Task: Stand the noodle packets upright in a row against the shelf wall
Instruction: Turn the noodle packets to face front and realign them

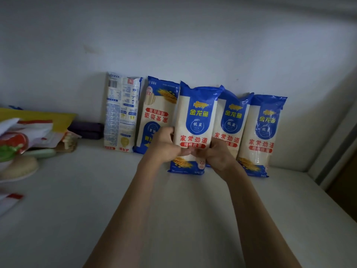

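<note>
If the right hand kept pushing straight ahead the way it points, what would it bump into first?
Probably the noodle packet just behind it, second from the right in the row: the right hand already overlaps its lower part while gripping the front packet. Behind that comes the shelf wall. Depth is unclear.

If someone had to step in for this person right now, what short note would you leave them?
Left hand and right hand: both grip the middle noodle packet low on its sides. It stands upright, slightly forward of the row.
Placed: four packets lean against the shelf wall. Two right packets face front, right way up. The second-from-left packet is upside down. The far-left packet shows its back, also inverted.
Left: push the held packet back to the wall and release. Flipping the two left ones is optional.
</note>
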Demonstrator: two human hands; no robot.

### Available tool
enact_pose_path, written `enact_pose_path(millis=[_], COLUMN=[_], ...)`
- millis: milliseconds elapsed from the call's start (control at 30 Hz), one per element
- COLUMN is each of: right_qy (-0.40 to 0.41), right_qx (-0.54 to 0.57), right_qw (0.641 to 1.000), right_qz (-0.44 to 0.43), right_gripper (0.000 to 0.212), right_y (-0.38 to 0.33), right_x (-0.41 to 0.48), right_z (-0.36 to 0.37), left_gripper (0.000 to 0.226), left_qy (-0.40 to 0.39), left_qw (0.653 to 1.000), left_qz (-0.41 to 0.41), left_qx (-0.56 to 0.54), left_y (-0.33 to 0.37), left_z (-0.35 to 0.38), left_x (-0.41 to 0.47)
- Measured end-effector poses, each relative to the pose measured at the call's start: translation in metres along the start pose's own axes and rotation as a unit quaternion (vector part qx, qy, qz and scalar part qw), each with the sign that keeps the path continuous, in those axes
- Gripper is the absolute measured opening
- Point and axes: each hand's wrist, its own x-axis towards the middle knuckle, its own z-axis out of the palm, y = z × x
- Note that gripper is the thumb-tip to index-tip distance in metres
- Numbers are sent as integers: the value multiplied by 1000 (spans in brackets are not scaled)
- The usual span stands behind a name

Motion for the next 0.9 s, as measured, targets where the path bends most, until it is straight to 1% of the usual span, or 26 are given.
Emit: enact_pose_path(millis=[67,133,167,233,267,367,467,533,633,767,900], right_qy=[-13,-38,-42,-25,-12,-10,-40,-38,-14,35,97], right_qx=[-92,-190,-217,-236,-242,-271,-304,-320,-317,-328,-305], right_qw=[996,980,974,970,968,960,944,936,940,940,946], right_qz=[13,41,54,59,59,75,122,140,123,85,58], right_gripper=[34,30,30,31,32,34,35,32,30,27,11], right_y=[-6,-11,-12,-12,-13,-19,-24,-25,-22,-14,-4], right_x=[3,5,5,5,4,3,4,4,4,7,11], right_z=[-1,-4,-5,-4,-3,-2,-5,-5,-5,-5,0], left_gripper=[54,59,64,73,73,60,49,44,41,37,34], left_qy=[9,-10,-26,-59,-74,-89,-77,-64,-41,11,69], left_qw=[1000,1000,999,996,994,989,989,989,992,996,996], left_qz=[0,-17,-26,-47,-58,-78,-85,-87,-85,-67,-40], left_qx=[-10,1,12,43,63,91,93,104,88,57,42], left_y=[-6,-12,-15,-21,-24,-33,-35,-34,-32,-34,-34], left_z=[2,1,-1,-2,-1,3,3,2,3,7,17], left_x=[1,5,8,12,12,14,15,14,10,7,6])
